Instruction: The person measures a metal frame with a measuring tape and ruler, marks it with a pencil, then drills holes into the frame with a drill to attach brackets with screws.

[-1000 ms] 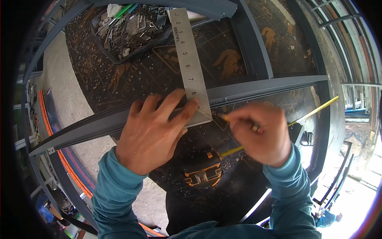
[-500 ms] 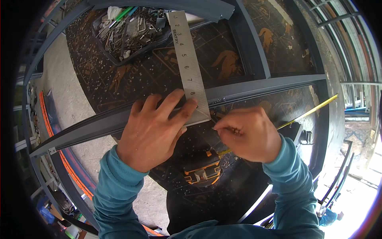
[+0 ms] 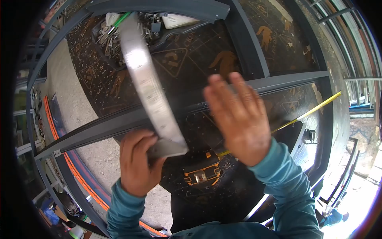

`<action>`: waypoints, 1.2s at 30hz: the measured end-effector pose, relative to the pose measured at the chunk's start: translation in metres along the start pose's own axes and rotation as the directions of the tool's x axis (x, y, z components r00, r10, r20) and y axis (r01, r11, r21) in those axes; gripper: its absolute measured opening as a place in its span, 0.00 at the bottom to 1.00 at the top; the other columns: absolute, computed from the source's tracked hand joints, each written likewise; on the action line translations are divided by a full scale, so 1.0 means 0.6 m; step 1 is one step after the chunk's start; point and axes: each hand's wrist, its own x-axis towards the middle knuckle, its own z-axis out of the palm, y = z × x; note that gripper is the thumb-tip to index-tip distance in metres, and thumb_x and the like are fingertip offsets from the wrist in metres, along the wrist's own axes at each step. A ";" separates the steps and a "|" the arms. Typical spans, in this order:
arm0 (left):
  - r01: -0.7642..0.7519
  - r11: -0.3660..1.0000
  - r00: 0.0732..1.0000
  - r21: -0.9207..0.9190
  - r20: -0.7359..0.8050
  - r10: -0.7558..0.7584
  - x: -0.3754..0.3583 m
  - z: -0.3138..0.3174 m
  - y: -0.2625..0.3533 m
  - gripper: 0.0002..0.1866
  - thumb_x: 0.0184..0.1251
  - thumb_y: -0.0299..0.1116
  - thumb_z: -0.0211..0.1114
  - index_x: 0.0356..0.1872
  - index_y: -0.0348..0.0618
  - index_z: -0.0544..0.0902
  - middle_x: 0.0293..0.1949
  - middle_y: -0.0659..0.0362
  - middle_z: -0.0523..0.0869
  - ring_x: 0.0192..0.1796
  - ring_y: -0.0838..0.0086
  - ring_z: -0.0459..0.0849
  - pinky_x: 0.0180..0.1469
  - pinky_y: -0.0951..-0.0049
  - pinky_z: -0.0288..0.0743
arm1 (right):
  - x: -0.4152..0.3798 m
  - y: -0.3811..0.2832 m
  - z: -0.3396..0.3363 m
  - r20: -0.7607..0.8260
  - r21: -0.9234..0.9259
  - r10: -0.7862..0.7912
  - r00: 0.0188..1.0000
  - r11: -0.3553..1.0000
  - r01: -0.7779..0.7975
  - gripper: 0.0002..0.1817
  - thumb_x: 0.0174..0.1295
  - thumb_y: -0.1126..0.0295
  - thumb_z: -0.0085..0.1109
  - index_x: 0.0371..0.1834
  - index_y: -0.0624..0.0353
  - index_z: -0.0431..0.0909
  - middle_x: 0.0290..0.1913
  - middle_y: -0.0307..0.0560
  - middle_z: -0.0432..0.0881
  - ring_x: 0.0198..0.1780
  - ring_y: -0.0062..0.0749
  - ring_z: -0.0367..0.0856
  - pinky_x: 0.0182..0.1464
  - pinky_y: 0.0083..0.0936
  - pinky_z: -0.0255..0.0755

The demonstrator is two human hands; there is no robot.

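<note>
A steel try square (image 3: 153, 95) is lifted off the dark grey metal bar (image 3: 95, 128), its blade smeared by motion and slanting toward the upper left. My left hand (image 3: 139, 163) grips the square by its short stock, fingers wrapped round it. Over the bar, to the right of the square, my right hand (image 3: 240, 119) is flat with its fingers stretched out and nothing in it. Below and between the hands lies a black and orange tape measure (image 3: 202, 171) on the dark board. Its yellow blade (image 3: 314, 110) runs out to the right, partly hidden behind my right hand.
A tray (image 3: 119, 65) of screws, small metal pieces and a green pen sits at the upper left on the printed board (image 3: 175, 63). Another frame bar (image 3: 248, 38) joins from the top. Orange tubing (image 3: 73, 169) runs along the floor at left. Metal profiles (image 3: 358, 47) stand at right.
My left hand has raised the try square from the bar and drawn it left and toward me. My right hand has opened from a closed pinch and moved up over the bar.
</note>
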 end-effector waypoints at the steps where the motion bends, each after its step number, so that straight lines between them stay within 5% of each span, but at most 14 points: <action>1: -0.010 1.000 1.000 -0.005 0.008 0.010 -0.018 -0.002 0.001 0.26 0.51 0.26 0.76 0.52 0.35 0.76 0.55 0.46 0.78 0.58 0.49 0.78 0.65 0.53 0.70 | 0.007 -0.016 0.007 0.047 -0.039 -0.048 0.998 0.998 0.050 0.29 0.66 0.68 0.52 0.73 0.56 0.70 0.76 0.52 0.66 0.77 0.56 0.61 0.74 0.53 0.61; 2: 0.046 0.999 0.997 0.004 -0.059 -0.045 -0.034 -0.004 0.003 0.27 0.52 0.26 0.76 0.53 0.35 0.75 0.55 0.45 0.78 0.58 0.50 0.78 0.64 0.55 0.70 | 0.013 -0.034 0.019 0.078 0.070 -0.068 0.995 0.996 0.062 0.29 0.66 0.67 0.49 0.73 0.56 0.70 0.80 0.50 0.60 0.82 0.54 0.53 0.77 0.55 0.53; 7: 0.166 0.978 0.966 0.130 -0.220 -0.135 -0.065 -0.018 -0.009 0.28 0.50 0.24 0.75 0.55 0.36 0.74 0.57 0.46 0.78 0.60 0.52 0.77 0.65 0.59 0.69 | 0.034 -0.088 0.080 0.114 0.097 -0.186 0.976 0.980 0.176 0.30 0.69 0.63 0.45 0.75 0.55 0.67 0.80 0.49 0.59 0.82 0.53 0.51 0.80 0.56 0.42; 12: 0.206 0.968 0.959 0.146 -0.228 -0.169 -0.077 -0.041 -0.027 0.29 0.48 0.22 0.75 0.55 0.37 0.75 0.57 0.48 0.78 0.60 0.52 0.77 0.64 0.59 0.69 | -0.058 0.067 0.041 0.123 -0.216 -0.083 0.989 0.970 0.108 0.31 0.73 0.60 0.42 0.78 0.60 0.60 0.81 0.54 0.56 0.82 0.45 0.53 0.83 0.46 0.39; 14: 0.220 0.970 0.963 0.105 -0.179 -0.199 -0.081 -0.049 -0.031 0.29 0.47 0.22 0.76 0.54 0.37 0.76 0.57 0.48 0.78 0.59 0.51 0.78 0.63 0.58 0.70 | -0.114 0.166 -0.001 0.172 -0.211 0.277 0.945 0.948 -0.239 0.27 0.73 0.67 0.43 0.75 0.61 0.64 0.78 0.55 0.61 0.81 0.45 0.54 0.84 0.39 0.39; 15: 0.226 0.972 0.968 0.064 -0.124 -0.217 -0.084 -0.049 -0.031 0.29 0.46 0.21 0.76 0.53 0.37 0.77 0.56 0.47 0.78 0.58 0.51 0.79 0.62 0.58 0.72 | -0.130 0.182 -0.046 0.269 -0.542 0.442 0.856 0.804 -0.245 0.27 0.68 0.76 0.47 0.72 0.61 0.69 0.78 0.54 0.63 0.81 0.48 0.55 0.83 0.42 0.41; 17: 0.148 0.987 0.989 0.065 -0.036 -0.146 -0.091 -0.038 -0.036 0.29 0.44 0.21 0.77 0.52 0.36 0.78 0.55 0.47 0.78 0.56 0.51 0.80 0.61 0.57 0.73 | -0.147 0.195 -0.110 0.171 -0.559 0.491 0.854 0.763 -0.326 0.35 0.54 0.89 0.51 0.70 0.58 0.73 0.77 0.56 0.64 0.80 0.54 0.56 0.79 0.46 0.52; 20: -0.013 0.999 0.994 0.034 0.110 0.009 -0.072 -0.019 -0.033 0.29 0.39 0.22 0.78 0.48 0.36 0.80 0.52 0.49 0.79 0.52 0.53 0.81 0.58 0.55 0.75 | -0.182 0.217 -0.140 -0.012 -0.292 0.361 0.932 0.891 -0.349 0.29 0.53 0.90 0.49 0.60 0.61 0.79 0.63 0.63 0.78 0.62 0.58 0.81 0.60 0.39 0.78; 23: -0.133 0.990 0.950 0.035 0.288 0.118 -0.033 -0.013 -0.023 0.29 0.36 0.20 0.77 0.47 0.40 0.82 0.51 0.54 0.81 0.52 0.58 0.82 0.59 0.52 0.74 | -0.176 0.169 -0.149 0.046 -0.052 0.528 0.848 0.849 -0.526 0.23 0.54 0.89 0.49 0.53 0.63 0.82 0.46 0.61 0.85 0.43 0.52 0.88 0.43 0.36 0.81; 24: -0.129 0.991 0.952 0.041 0.286 0.112 -0.020 -0.015 -0.029 0.29 0.36 0.20 0.77 0.47 0.40 0.82 0.51 0.54 0.81 0.52 0.58 0.82 0.59 0.52 0.74 | -0.169 0.162 -0.131 -0.143 -0.053 0.331 0.933 0.939 -0.341 0.16 0.58 0.87 0.52 0.47 0.64 0.84 0.35 0.56 0.85 0.30 0.46 0.85 0.34 0.34 0.78; 26: -0.291 0.955 0.921 0.056 0.288 0.263 0.001 -0.020 -0.039 0.27 0.36 0.20 0.77 0.46 0.41 0.83 0.51 0.55 0.81 0.52 0.59 0.82 0.61 0.52 0.74 | -0.159 0.116 -0.127 -0.002 0.050 0.557 0.831 0.830 -0.556 0.10 0.61 0.81 0.58 0.43 0.62 0.85 0.35 0.53 0.86 0.27 0.42 0.85 0.28 0.31 0.77; 31: -0.342 0.932 0.915 0.122 0.268 0.301 0.013 -0.026 -0.041 0.28 0.37 0.20 0.77 0.47 0.41 0.82 0.51 0.55 0.81 0.51 0.60 0.83 0.62 0.51 0.73 | -0.177 0.061 -0.081 0.231 0.281 0.553 0.801 0.750 -0.599 0.15 0.58 0.70 0.70 0.48 0.60 0.83 0.27 0.52 0.84 0.24 0.40 0.86 0.25 0.29 0.74; 33: -0.231 0.963 0.957 0.140 0.208 0.200 0.007 -0.035 -0.044 0.21 0.52 0.26 0.70 0.51 0.42 0.80 0.52 0.54 0.80 0.53 0.60 0.81 0.60 0.52 0.71 | -0.180 0.046 -0.074 0.355 0.297 0.587 0.728 0.667 -0.683 0.18 0.58 0.69 0.71 0.51 0.60 0.82 0.25 0.52 0.84 0.24 0.41 0.86 0.26 0.29 0.75; 36: -0.045 0.983 0.998 0.175 0.059 0.036 0.028 -0.065 -0.046 0.30 0.42 0.18 0.75 0.52 0.41 0.78 0.53 0.51 0.81 0.56 0.53 0.80 0.61 0.54 0.72 | -0.187 0.028 -0.061 0.434 0.368 0.543 0.718 0.621 -0.692 0.25 0.57 0.69 0.72 0.59 0.61 0.78 0.23 0.50 0.83 0.24 0.40 0.86 0.27 0.28 0.76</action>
